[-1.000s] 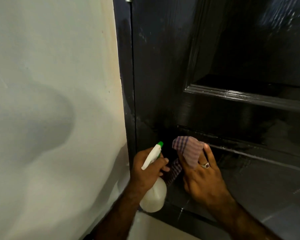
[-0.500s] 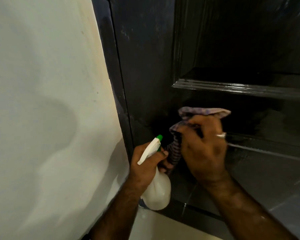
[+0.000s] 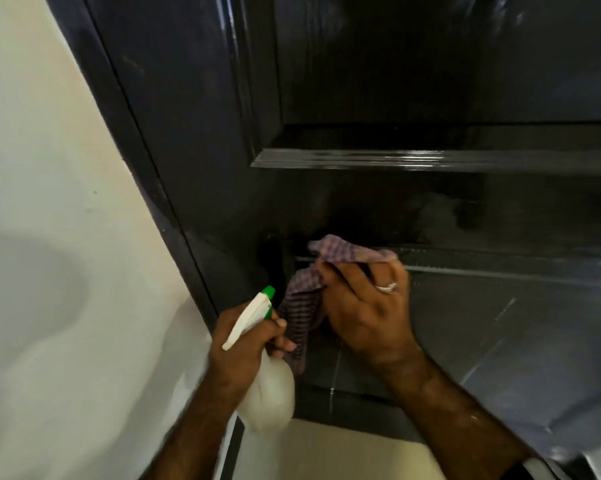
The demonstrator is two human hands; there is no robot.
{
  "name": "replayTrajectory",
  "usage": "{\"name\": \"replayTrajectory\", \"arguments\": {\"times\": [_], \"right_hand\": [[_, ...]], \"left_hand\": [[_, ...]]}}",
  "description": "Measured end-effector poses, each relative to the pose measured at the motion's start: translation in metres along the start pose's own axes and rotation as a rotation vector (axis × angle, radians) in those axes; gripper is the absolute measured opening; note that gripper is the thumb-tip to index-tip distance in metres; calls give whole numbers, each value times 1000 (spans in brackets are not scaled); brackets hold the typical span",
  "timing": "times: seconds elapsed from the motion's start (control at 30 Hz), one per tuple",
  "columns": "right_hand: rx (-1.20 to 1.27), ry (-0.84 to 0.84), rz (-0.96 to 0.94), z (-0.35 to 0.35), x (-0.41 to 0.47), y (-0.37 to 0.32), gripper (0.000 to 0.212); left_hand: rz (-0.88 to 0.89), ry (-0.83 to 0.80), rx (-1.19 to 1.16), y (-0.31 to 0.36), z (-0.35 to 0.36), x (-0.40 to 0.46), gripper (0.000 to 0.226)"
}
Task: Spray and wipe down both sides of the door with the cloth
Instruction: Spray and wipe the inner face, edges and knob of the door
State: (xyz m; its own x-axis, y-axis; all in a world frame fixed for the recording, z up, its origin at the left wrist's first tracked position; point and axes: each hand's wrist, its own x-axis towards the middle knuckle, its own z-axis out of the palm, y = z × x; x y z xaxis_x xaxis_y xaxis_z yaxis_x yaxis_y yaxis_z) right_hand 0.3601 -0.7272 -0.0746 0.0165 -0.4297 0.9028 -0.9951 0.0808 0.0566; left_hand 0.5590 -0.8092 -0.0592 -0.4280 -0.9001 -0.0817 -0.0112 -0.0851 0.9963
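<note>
The right hand (image 3: pixel 364 310) grips the cloth (image 3: pixel 326 271) against the dark door (image 3: pixel 195 140). The left hand (image 3: pixel 247 348) holds the spray bottle (image 3: pixel 267 400).

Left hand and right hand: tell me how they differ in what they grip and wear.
The left hand grips a white spray bottle away from the door; the right hand presses a checked cloth against it. The right hand wears a ring; the left shows none. Both are bare and curled round something.
</note>
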Motion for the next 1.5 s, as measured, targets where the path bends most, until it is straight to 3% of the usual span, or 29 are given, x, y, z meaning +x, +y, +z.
{"name": "replayTrajectory", "arguments": {"times": [0.13,0.2,0.3,0.4,0.47,0.57,0.7,0.77,1.03,1.23,1.37,1.43,1.5], "right_hand": [[-138,40,262,-75,-35,57,27],[-55,95,495,-108,-55,71,27],[305,313,1069,-129,-101,77,24],[831,564,1886,-141,-164,81,37],[1246,733,2148,-157,-206,73,45],[1436,935,2116,-176,-247,52,49],[1487,1019,2081,-195,-276,28,54],[1523,1074,2159,-200,-289,21,60],[1570,975,2105,-221,-302,38,66],[1576,1018,2114,-239,-320,53,63],[1493,999,2242,-249,-327,54,63],[1398,967,2338,-246,-332,52,58],[1343,918,2376,-241,-334,49,58]], "left_hand": [[-43,-146,15,3,45,-24,19],[-21,-206,59,-3,67,-32,26],[5,-289,127,-20,93,-48,24],[-40,-351,176,-40,117,-71,14],[-105,-364,167,-57,133,-89,11],[-153,-423,209,-85,152,-111,10],[-235,-498,316,-120,168,-135,40],[-272,-531,374,-132,176,-145,41],[-421,-753,609,-157,227,-182,42],[-449,-751,771,-175,253,-201,43],[-447,-808,671,-178,269,-214,30],[-420,-845,711,-182,278,-214,14],[-404,-862,784,-186,284,-215,15]]}}
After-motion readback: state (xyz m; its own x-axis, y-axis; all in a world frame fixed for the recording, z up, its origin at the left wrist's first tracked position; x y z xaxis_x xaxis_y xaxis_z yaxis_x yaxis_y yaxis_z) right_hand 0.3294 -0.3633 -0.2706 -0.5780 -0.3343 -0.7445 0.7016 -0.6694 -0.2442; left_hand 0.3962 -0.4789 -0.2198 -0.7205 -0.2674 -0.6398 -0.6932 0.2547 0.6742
